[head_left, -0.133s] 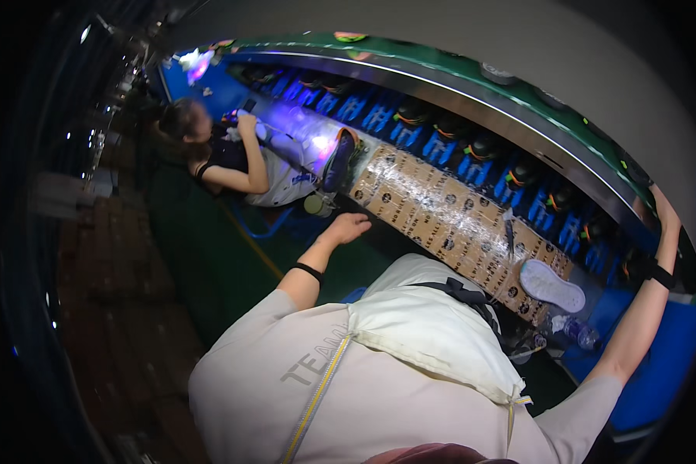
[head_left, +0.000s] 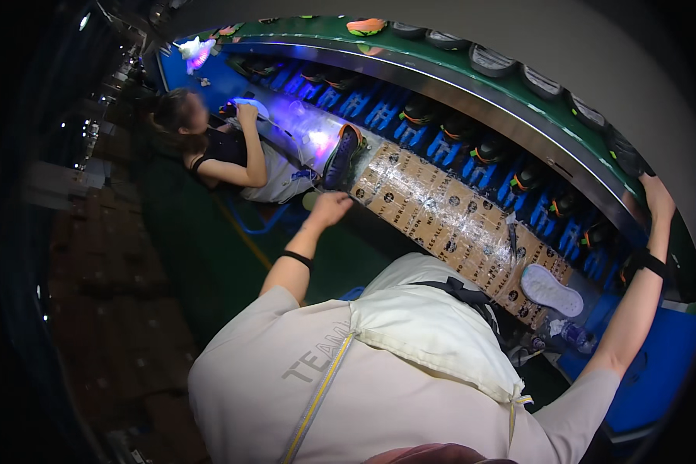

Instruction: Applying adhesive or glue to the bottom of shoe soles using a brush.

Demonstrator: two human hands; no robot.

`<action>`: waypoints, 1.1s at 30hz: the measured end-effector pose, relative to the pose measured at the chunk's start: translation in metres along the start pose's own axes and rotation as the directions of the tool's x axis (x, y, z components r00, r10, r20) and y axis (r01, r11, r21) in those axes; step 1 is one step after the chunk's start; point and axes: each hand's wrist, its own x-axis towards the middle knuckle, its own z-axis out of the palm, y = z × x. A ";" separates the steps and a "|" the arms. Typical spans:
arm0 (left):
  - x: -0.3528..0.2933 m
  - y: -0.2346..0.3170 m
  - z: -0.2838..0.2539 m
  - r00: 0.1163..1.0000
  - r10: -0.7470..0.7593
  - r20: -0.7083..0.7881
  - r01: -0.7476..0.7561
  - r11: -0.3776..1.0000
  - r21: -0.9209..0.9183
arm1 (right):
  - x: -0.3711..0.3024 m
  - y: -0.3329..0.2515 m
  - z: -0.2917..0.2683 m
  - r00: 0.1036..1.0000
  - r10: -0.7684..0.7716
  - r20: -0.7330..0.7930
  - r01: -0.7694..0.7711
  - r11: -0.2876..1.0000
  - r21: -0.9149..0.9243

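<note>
My left hand [head_left: 331, 209] hangs beside the near edge of the bench, just below an upright dark shoe [head_left: 342, 158] with an orange collar. Its fingers are curled together; anything small between them cannot be made out. On the right, my outstretched arm ends in my right hand [head_left: 659, 198], raised at the edge of the green conveyor belt [head_left: 456, 59]. Its fingertips close on the end of a dark shoe [head_left: 625, 153] on the belt and are partly hidden. A pale sole [head_left: 551, 290] lies at the near right end of the cardboard-covered bench [head_left: 441, 220].
Dark shoes on blue holders [head_left: 443, 145] line the space under the belt; several shoe parts [head_left: 493, 62] ride above. A seated co-worker [head_left: 228, 155] handles a shoe under purple light at left. A plastic bottle [head_left: 576, 334] lies near the bench's right end.
My left hand has risen slightly toward the upright shoe. My right hand has moved a little up and left at the belt. More belt items show as the view shifts.
</note>
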 end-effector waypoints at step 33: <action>0.027 0.103 0.217 0.954 -0.197 0.227 0.265 0.193 -0.945 | 0.086 0.561 -0.086 0.756 0.602 0.257 -0.088 0.482 -0.871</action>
